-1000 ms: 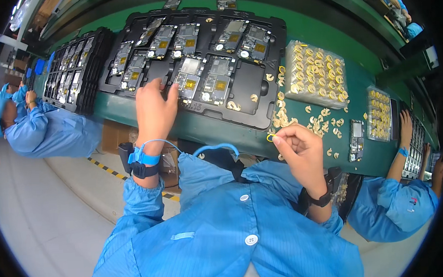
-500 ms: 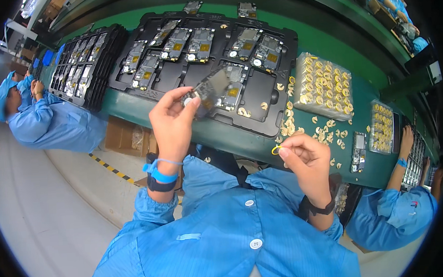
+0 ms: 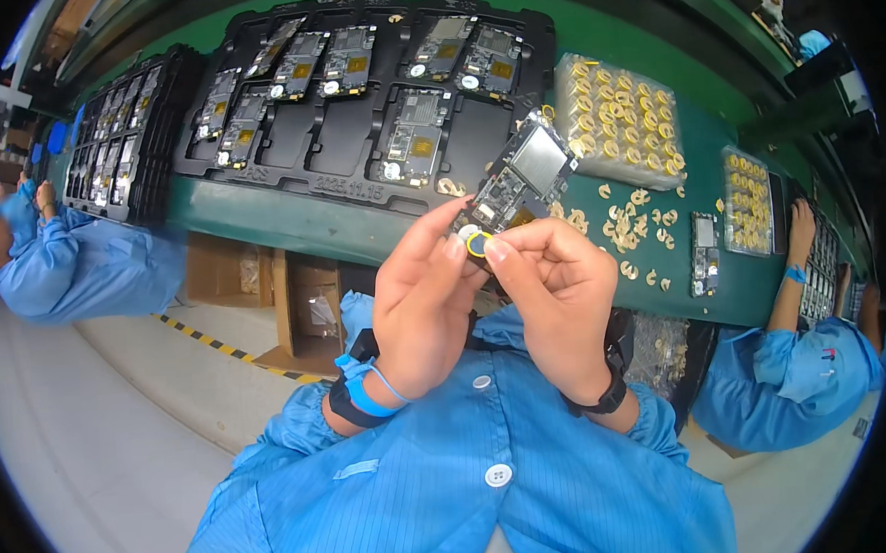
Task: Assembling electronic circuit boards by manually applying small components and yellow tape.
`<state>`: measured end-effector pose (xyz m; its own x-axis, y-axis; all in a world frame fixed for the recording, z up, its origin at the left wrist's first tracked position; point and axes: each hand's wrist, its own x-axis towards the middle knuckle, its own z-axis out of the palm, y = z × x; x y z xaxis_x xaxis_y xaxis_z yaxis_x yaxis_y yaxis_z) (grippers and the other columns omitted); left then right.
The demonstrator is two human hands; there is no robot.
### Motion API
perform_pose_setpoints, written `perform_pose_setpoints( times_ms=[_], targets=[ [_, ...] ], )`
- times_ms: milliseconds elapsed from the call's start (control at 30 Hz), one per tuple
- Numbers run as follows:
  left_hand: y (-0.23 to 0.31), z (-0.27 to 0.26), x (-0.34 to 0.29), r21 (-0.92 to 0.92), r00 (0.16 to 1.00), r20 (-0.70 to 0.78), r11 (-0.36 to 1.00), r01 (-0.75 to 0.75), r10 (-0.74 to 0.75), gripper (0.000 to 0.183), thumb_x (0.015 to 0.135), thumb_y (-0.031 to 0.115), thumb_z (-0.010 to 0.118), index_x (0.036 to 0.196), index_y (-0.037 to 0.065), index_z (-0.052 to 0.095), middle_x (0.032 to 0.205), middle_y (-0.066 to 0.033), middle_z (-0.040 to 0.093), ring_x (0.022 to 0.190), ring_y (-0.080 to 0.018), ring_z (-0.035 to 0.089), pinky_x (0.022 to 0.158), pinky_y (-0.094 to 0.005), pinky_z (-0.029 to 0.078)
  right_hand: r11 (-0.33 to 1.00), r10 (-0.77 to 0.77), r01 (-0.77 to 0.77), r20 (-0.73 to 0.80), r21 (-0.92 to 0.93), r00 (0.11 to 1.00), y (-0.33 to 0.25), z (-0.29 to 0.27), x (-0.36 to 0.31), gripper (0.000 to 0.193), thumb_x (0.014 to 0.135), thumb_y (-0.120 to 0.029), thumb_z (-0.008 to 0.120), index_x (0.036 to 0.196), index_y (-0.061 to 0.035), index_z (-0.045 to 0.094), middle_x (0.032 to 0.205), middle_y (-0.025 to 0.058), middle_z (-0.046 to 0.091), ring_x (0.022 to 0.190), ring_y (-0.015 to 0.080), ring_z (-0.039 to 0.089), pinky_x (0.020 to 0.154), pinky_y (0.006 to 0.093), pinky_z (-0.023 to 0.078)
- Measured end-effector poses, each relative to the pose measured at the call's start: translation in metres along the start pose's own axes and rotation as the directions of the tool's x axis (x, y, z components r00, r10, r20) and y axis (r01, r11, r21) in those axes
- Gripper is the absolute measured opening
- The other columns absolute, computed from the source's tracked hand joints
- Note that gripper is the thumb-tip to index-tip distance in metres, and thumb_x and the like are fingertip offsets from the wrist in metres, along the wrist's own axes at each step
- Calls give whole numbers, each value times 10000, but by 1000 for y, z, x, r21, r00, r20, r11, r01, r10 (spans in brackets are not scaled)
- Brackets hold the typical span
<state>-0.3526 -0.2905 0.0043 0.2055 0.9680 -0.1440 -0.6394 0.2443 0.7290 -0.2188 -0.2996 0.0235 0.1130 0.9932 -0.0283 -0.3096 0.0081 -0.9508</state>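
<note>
My left hand [image 3: 419, 303] grips a dark circuit board [image 3: 509, 195] by its near end, the board slanting up to the right with a large silver shield on its far part. Between the fingertips of my right hand [image 3: 562, 295] is a small yellow-rimmed round piece [image 3: 478, 258] with a dark middle. It lies against the board's near end, beside a silvery round part. My left thumb is right at it too; whether the piece is fixed to the board I cannot tell. Both hands are above the table's near edge, almost touching.
A black tray [image 3: 357, 171] holds several circuit boards. Right of it stands a clear tray of yellow round pieces [image 3: 620, 117], with cream-coloured scraps [image 3: 626, 227] scattered nearby. A lone board [image 3: 704, 253] and a second clear tray [image 3: 748, 203] lie further right. Co-workers sit on both sides.
My left hand has moved right and down with the circuit board. My right hand has come left, bringing the yellow-rimmed piece onto the board's near end. The view has shifted slightly.
</note>
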Motion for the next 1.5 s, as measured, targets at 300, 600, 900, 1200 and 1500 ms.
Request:
perform_pose_setpoints(
  times_ms=[300, 600, 900, 1200, 1500],
  targets=[
    [-5, -5, -9, -52, 980, 156, 991, -120, 126, 515, 1122, 128, 514, 1575, -78, 381, 1426, -177, 621, 1338, -244, 588, 1177, -446, 443, 1000, -8, 9, 40, -28, 999, -3, -2, -1, 63, 1022, 7, 693, 1057, 59, 696, 939, 53, 751, 812, 22, 654, 657, 179, 499],
    [-1, 2, -10, 4, 985, 95, 989, -147, 146, 487, 1120, 112, 489, 1564, -68, 401, 1417, -212, 630, 1278, -282, 640, 1108, -452, 503, 999, -13, 16, 89, -33, 996, -2, -2, 0, 44, 1017, 22, 691, 1044, 57, 695, 943, 49, 752, 827, 23, 655, 668, 187, 509],
    [-5, 1, -13, 118, 982, 82, 976, -181, 172, 466, 1102, 62, 521, 1539, -73, 436, 1398, -200, 636, 1231, -248, 658, 1025, -384, 558, 954, -66, 74, 39, -292, 997, -6, -1, -2, 41, 967, -10, 756, 959, 16, 725, 736, -26, 630, 665, -1, 539, 565, 204, 409],
    [-7, 8, -16, 149, 980, 28, 968, -200, 198, 433, 1118, 82, 509, 1517, -81, 468, 1369, -191, 657, 1214, -235, 662, 1027, -382, 556, 922, -133, 135, 31, -364, 991, -2, -3, 1, 73, 912, -27, 791, 890, -8, 724, 600, -19, 493, 572, 45, 462, 525, 258, 361],
    [-6, 6, -14, 129, 983, 8, 975, -181, 181, 426, 1117, 81, 509, 1506, -91, 481, 1370, -198, 660, 1217, -246, 666, 1025, -396, 559, 886, -115, 128, 55, -446, 992, -10, -4, 4, 79, 881, -24, 805, 944, -28, 758, 639, 13, 515, 581, 92, 481, 534, 286, 370]
  ],
)
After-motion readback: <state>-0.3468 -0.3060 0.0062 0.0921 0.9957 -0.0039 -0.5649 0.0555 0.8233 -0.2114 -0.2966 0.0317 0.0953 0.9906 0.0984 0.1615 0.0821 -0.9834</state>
